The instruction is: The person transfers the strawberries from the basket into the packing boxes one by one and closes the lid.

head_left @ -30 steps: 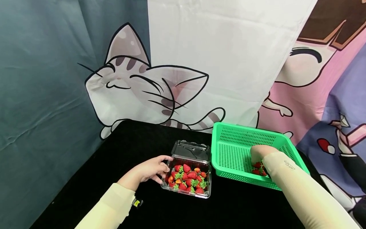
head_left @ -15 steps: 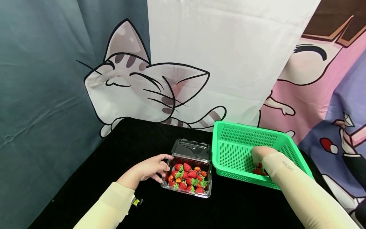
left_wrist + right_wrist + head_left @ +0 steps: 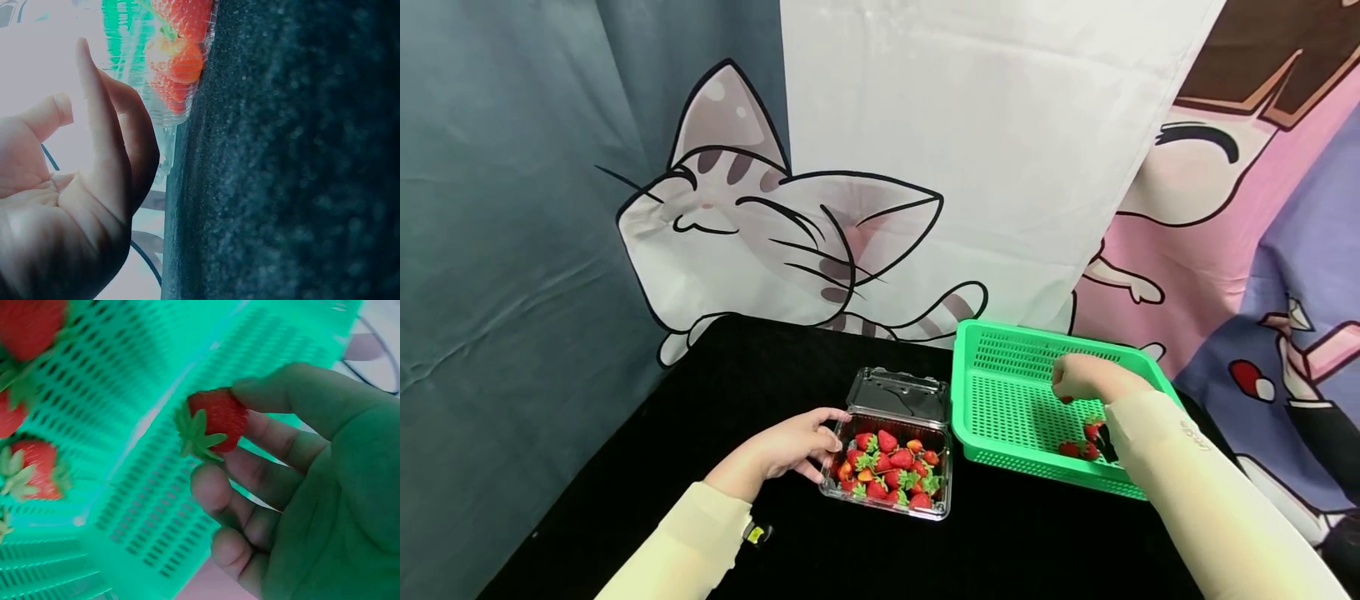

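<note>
In the right wrist view, my right hand (image 3: 312, 450) pinches a red strawberry (image 3: 222, 417) with green leaves between thumb and fingers. The head view has this hand over the green plastic basket (image 3: 1009, 404), with only a bit of the berry showing under the fingers. Several other strawberries (image 3: 1078, 450) lie at the basket's near right end. My left hand (image 3: 790, 446) rests against the left side of a clear plastic clamshell box (image 3: 946, 492), its fingers loosely spread. Several strawberries (image 3: 891, 467) fill the box, and its hinged lid (image 3: 898, 396) lies back.
A black cloth (image 3: 790, 375) covers the table. Behind it hangs a printed curtain (image 3: 1000, 150) with a cartoon cat. The basket stands close to the box's right side. A small dark item with a yellow patch (image 3: 757, 532) shows at the left cuff.
My right hand has risen from the berries at the basket's near end and moved back a little, carrying one strawberry. The left hand and box have stayed put.
</note>
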`<move>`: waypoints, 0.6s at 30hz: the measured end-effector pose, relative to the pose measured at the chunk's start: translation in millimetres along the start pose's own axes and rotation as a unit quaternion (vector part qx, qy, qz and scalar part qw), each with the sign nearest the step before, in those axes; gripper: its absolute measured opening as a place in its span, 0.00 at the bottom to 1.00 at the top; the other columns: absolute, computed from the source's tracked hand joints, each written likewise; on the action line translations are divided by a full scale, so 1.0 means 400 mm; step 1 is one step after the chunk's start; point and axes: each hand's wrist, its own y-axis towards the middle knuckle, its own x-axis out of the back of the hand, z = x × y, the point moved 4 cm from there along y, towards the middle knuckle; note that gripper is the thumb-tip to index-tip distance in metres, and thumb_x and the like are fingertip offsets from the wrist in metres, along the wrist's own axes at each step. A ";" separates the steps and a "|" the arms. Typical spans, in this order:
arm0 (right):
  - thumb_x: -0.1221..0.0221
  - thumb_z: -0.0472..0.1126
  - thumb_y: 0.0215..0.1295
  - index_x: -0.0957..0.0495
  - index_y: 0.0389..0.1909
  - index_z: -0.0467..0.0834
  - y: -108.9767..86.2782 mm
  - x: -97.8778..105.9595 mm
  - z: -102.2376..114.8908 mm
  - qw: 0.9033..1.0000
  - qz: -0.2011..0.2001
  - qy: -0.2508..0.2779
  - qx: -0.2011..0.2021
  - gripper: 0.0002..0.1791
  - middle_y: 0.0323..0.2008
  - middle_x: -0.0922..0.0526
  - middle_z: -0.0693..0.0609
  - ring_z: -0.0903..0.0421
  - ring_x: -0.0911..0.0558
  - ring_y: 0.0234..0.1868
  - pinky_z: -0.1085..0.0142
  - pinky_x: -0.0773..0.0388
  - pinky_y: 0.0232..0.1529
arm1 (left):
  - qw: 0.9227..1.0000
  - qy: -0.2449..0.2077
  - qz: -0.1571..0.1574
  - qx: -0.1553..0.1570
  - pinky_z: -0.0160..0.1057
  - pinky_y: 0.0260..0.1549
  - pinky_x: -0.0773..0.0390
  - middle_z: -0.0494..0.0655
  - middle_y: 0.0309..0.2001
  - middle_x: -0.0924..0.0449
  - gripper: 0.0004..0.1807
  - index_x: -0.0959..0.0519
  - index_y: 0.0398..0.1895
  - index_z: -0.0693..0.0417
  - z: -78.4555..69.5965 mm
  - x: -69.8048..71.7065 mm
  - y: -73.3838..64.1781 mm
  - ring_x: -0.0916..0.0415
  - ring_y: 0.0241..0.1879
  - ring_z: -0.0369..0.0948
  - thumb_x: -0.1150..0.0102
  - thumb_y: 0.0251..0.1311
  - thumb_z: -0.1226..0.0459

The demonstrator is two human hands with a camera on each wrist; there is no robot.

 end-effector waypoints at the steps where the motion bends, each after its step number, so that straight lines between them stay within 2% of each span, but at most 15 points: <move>1: 0.48 0.32 0.64 0.31 0.25 0.43 -0.004 0.009 0.009 1.000 -0.011 -0.006 -0.002 0.08 0.22 0.32 0.52 0.56 0.39 0.23 0.62 0.39 0.27 | 1.000 0.000 0.000 0.000 0.38 0.21 0.17 0.57 0.44 0.24 0.32 0.37 0.71 0.53 0.000 0.000 0.000 0.26 0.30 0.41 0.46 0.62 0.70; 3: 0.47 0.35 0.67 0.27 0.32 0.41 -0.012 0.024 0.027 0.999 -0.035 -0.014 0.001 0.03 0.27 0.26 0.50 0.55 0.33 0.26 0.60 0.34 0.29 | 1.000 0.000 -0.001 -0.002 0.38 0.21 0.17 0.57 0.44 0.24 0.32 0.37 0.71 0.53 0.001 -0.001 0.000 0.26 0.30 0.41 0.46 0.62 0.71; 6: 0.45 0.38 0.69 0.24 0.39 0.40 -0.030 0.045 0.065 0.996 -0.079 -0.029 0.001 0.05 0.33 0.22 0.48 0.53 0.27 0.31 0.58 0.29 0.32 | 1.000 -0.001 -0.001 -0.004 0.38 0.21 0.17 0.57 0.44 0.25 0.32 0.37 0.71 0.54 0.005 -0.001 0.001 0.26 0.30 0.41 0.46 0.62 0.71; 10: 0.43 0.41 0.68 0.23 0.42 0.43 -0.070 0.061 0.136 0.988 -0.152 -0.020 0.011 0.07 0.37 0.19 0.48 0.52 0.22 0.34 0.55 0.25 0.35 | 1.000 -0.003 0.000 -0.007 0.38 0.21 0.18 0.57 0.44 0.25 0.32 0.38 0.71 0.54 0.006 -0.002 0.001 0.26 0.30 0.41 0.46 0.62 0.71; 14: 0.41 0.40 0.65 0.22 0.40 0.45 -0.113 0.050 0.220 0.971 -0.237 0.001 0.041 0.05 0.37 0.18 0.49 0.53 0.22 0.35 0.54 0.25 0.36 | 1.000 -0.002 0.001 -0.009 0.38 0.21 0.18 0.56 0.44 0.26 0.32 0.38 0.71 0.55 0.005 -0.002 -0.001 0.26 0.30 0.41 0.47 0.62 0.71; 18: 0.40 0.37 0.62 0.21 0.37 0.46 -0.147 0.005 0.315 0.949 -0.303 0.007 0.087 0.04 0.36 0.20 0.52 0.54 0.22 0.37 0.57 0.24 0.38 | 1.000 0.003 -0.003 -0.006 0.38 0.21 0.17 0.56 0.43 0.25 0.32 0.37 0.71 0.54 0.006 -0.001 0.000 0.26 0.30 0.40 0.47 0.62 0.71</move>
